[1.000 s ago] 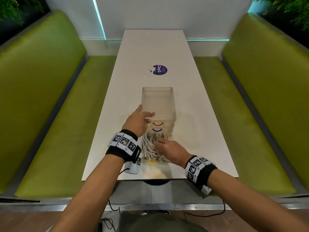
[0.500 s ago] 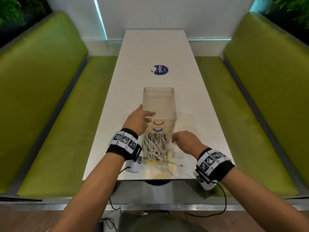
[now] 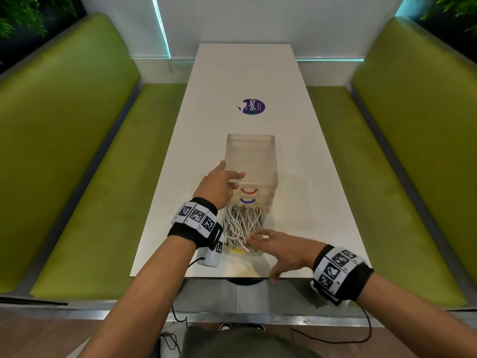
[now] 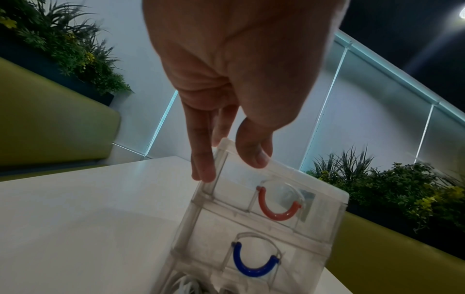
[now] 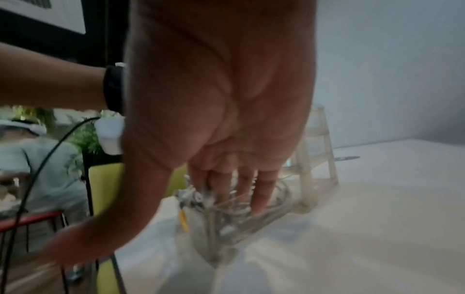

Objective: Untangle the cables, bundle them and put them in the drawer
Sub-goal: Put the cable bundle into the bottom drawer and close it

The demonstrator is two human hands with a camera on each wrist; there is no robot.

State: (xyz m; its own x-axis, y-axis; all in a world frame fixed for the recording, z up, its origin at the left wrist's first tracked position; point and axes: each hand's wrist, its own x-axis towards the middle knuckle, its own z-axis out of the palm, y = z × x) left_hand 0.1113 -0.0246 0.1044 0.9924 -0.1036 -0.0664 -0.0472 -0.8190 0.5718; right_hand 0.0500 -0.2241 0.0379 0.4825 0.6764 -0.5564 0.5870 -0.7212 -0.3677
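Observation:
A clear plastic drawer unit [image 3: 251, 161] [image 4: 264, 228] stands on the white table [image 3: 180, 202], with a red handle [image 3: 248, 191] and a blue handle [image 3: 246, 201] on its shut drawers. Its bottom drawer, marked by a yellow handle [image 3: 237, 250], is pulled out toward me and holds a bundle of white cables [image 3: 237, 223] [image 5: 226, 218]. My left hand [image 3: 219, 184] [image 4: 226, 79] rests on the unit's top front left corner, thumb on the top edge and fingers fairly straight down the side. My right hand [image 3: 258, 237] [image 5: 226, 99] presses straight fingers onto the cables at the drawer's front right.
The open drawer reaches close to the table's near edge [image 3: 232, 276]. A round purple sticker [image 3: 253, 106] lies beyond the unit. Green benches [image 3: 77, 177] [image 3: 400, 177] flank the table on both sides. A white wall closes the far end.
My right hand left the drawer and rose to the right, leaving a cable end out on the table. It is now back on the cables, fingers flat. My left hand stayed put.

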